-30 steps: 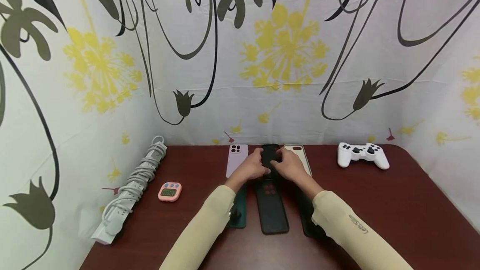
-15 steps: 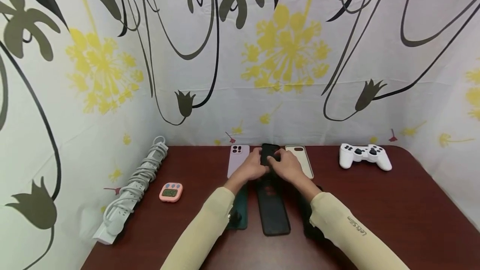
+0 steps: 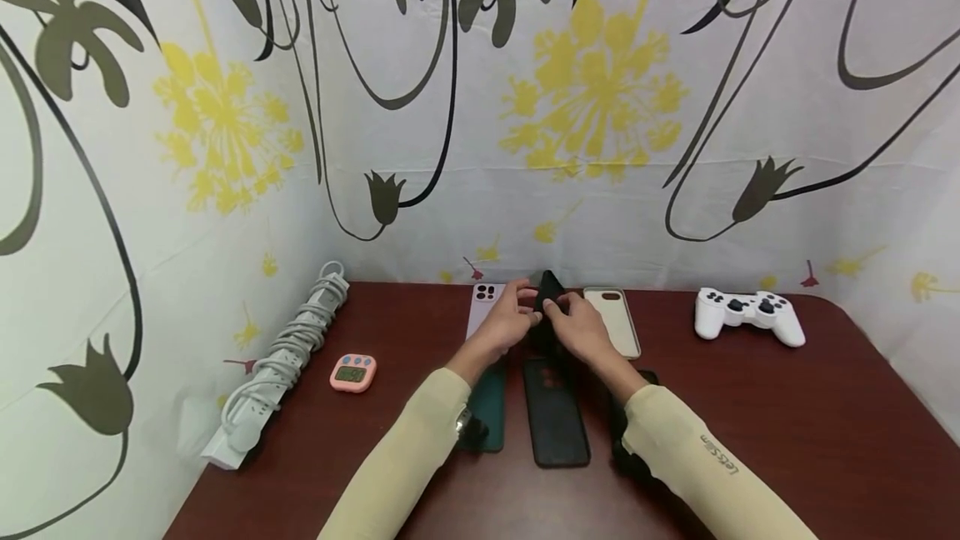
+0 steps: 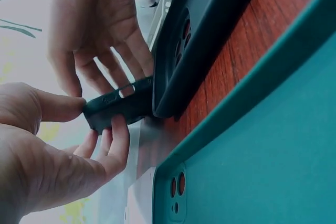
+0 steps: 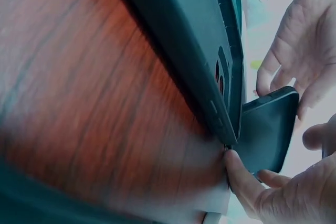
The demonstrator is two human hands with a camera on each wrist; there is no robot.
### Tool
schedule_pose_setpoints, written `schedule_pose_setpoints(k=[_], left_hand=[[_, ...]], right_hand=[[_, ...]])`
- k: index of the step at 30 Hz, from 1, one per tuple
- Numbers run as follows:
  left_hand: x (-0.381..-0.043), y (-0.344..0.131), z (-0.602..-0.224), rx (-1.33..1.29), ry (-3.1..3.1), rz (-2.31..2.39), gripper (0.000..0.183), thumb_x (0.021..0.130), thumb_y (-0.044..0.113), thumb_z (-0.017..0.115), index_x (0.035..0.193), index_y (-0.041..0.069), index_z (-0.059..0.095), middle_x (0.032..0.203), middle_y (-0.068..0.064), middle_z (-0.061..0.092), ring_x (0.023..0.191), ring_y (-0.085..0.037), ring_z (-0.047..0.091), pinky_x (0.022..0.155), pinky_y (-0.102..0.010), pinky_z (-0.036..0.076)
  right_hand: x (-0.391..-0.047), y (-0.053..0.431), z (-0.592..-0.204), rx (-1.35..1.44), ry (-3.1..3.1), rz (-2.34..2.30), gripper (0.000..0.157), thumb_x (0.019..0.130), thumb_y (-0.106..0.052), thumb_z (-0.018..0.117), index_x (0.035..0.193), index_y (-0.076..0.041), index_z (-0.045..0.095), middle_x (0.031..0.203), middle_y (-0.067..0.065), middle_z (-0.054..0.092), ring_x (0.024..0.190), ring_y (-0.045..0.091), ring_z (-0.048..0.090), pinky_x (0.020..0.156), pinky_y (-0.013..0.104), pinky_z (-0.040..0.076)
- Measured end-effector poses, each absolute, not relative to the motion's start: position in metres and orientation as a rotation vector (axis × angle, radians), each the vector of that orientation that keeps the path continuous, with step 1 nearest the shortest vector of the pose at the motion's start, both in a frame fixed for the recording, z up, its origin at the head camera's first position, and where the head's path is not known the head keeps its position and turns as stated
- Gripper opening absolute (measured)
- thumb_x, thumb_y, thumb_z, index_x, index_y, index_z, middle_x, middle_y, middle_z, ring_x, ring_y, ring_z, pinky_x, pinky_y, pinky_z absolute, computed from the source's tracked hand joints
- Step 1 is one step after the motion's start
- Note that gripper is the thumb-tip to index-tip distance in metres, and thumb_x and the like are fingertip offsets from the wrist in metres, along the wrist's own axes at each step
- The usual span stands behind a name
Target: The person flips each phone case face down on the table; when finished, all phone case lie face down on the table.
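In the head view a black phone case [image 3: 550,283] is tilted up at the back of the table, between both hands. My left hand [image 3: 507,327] pinches one edge of it; the left wrist view shows the thumb on top and fingertips against the face of the black case [image 4: 118,107]. My right hand [image 3: 582,332] holds the opposite side, its fingers along the lower edge of the case [image 5: 268,127] in the right wrist view. Nearer me lies another black phone case [image 3: 558,427]. A teal phone case [image 3: 492,407] lies under my left forearm.
A lilac phone case [image 3: 480,302] and a cream one [image 3: 617,323] flank the hands. A dark case [image 3: 621,423] is partly under the right sleeve. A pink timer [image 3: 352,373] and cord-wrapped power strip [image 3: 288,361] lie left, a white game controller [image 3: 748,317] right.
The black phone case lay flat between the hands; it is now lifted and turned up on edge, held by both hands. The head view has shifted slightly.
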State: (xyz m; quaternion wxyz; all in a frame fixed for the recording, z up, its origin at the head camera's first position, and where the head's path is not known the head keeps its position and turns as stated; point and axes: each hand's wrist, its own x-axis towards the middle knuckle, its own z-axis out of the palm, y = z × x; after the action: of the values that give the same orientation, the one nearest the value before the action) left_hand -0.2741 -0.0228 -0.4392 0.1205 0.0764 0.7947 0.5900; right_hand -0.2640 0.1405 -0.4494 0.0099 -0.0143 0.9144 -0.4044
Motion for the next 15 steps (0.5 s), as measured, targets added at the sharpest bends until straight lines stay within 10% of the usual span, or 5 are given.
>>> schedule_pose_setpoints(k=[5,15], left_hand=[[-0.2734,-0.0229,-0.4383,0.229,2.251,1.769,0.070,0.104,0.009,0.064,0.165,0.012,0.030,0.157,-0.014,0.051,0.137,-0.033,0.059,0.107,-0.050,0.054],[-0.2674,-0.0186,-0.4379,0.173,2.188,1.748,0.065,0.105,0.018,0.065,0.163,0.016,0.035,0.156,-0.013,0.055,0.137,-0.030,0.061,0.103,-0.047,0.057]], right_hand=[[-0.2652,0.1399,-0.4488,0.018,2.725,-1.418,0.059,0.112,-0.047,0.043,0.149,-0.002,0.050,0.120,0.023,0.069,0.093,0.030,0.074,0.080,0.039,0.058],[-0.2700,0.1460,-0.4459,0.083,2.443,-1.623,0.067,0.110,-0.044,0.050,0.165,-0.008,0.033,0.165,0.022,0.042,0.138,0.040,0.059,0.095,0.045,0.062]])
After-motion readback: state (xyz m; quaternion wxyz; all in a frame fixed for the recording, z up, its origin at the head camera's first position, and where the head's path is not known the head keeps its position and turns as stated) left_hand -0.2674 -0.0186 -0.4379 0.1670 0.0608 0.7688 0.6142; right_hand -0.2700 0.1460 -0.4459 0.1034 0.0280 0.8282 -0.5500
